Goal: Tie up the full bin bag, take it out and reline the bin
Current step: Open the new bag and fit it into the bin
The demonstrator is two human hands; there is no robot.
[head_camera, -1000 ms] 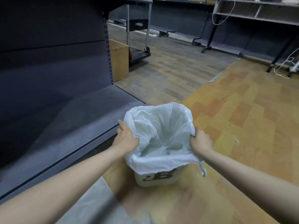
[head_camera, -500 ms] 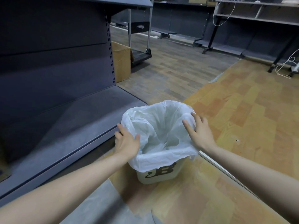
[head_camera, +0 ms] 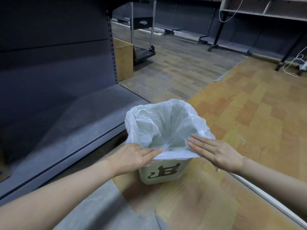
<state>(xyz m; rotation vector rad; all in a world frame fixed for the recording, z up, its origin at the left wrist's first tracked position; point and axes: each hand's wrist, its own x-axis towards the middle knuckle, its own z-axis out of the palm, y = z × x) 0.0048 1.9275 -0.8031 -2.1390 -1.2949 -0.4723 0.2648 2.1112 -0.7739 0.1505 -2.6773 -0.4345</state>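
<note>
At the left stands a dark grey shelf unit (head_camera: 54, 90) with a cardboard box (head_camera: 123, 61) at its far end, and the left hand (head_camera: 132, 157) reaches in beside it with straight fingers laid flat on the near left rim of the white bin bag (head_camera: 166, 125). The bag lines a small white bin (head_camera: 162, 172) that stands on the wooden floor (head_camera: 249, 113) just off the shelf unit's base edge, its plastic folded out over the rim. The right hand (head_camera: 217, 153) lies flat with fingers straight and together on the bag's near right rim, gripping nothing.
</note>
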